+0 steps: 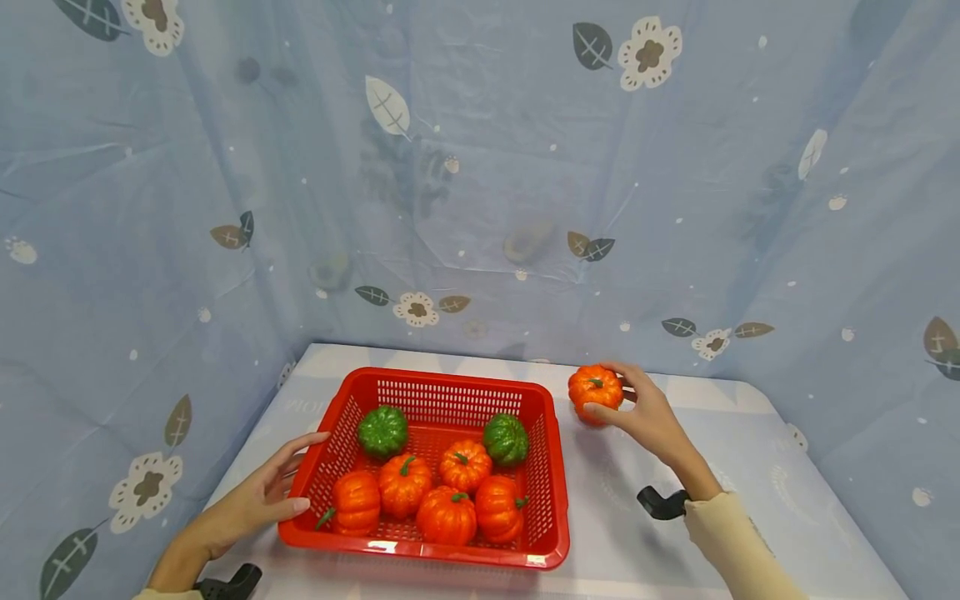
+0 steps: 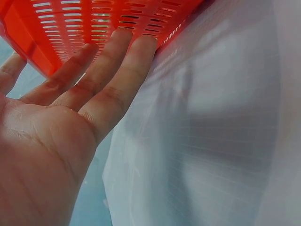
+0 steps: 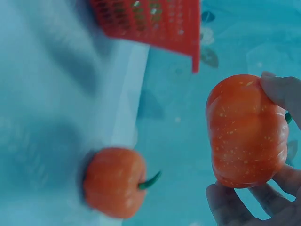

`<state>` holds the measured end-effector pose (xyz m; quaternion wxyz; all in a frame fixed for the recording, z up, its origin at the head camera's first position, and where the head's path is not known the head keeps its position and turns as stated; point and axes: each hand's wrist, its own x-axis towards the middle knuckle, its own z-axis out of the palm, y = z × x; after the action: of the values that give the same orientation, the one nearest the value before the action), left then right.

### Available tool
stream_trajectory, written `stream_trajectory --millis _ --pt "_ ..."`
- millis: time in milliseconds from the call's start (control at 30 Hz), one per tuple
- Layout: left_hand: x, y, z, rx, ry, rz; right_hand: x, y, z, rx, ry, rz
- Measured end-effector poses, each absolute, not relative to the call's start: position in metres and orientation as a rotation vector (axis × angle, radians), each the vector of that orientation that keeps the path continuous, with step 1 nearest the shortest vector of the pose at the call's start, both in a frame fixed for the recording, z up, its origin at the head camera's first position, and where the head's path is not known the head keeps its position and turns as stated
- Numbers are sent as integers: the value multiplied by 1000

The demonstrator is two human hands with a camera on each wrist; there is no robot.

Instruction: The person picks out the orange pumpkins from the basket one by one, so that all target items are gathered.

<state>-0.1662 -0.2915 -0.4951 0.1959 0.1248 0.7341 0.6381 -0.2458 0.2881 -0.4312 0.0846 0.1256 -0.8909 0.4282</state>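
A patterned curtain [image 1: 480, 167] backs the desk [image 1: 750, 442]. On it stands the red basket [image 1: 450, 400]; the left hand [image 1: 258, 496] rests spread fingers against its side, seemingly steadying it. The right hand [image 1: 651, 417], fingers gripping the raised pumpkin [image 1: 592, 387] across its sides, probably for balance, is right of the basket. Its rim [image 1: 558, 483] separates that from green pumpkins [image 1: 383, 432] and orange pumpkins [image 1: 446, 517] inside; a loose pumpkin [image 3: 115, 182] sits below.

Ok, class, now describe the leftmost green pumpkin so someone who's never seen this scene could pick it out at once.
Find the red basket on the table. Inside it, go to the far corner on the left hand's side. The pumpkin there is green, unlike the five orange ones, and lies farther left than the other green one.
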Motion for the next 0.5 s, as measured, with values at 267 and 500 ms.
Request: stream_trajectory --millis 267,500 --pt "-165 -291 -494 365 2051 1783 -241 321 -448 219 -2706 1223" --pt "-166 -291 -493 361 2052 1784 -241 346 -462 79 -2707 1222"
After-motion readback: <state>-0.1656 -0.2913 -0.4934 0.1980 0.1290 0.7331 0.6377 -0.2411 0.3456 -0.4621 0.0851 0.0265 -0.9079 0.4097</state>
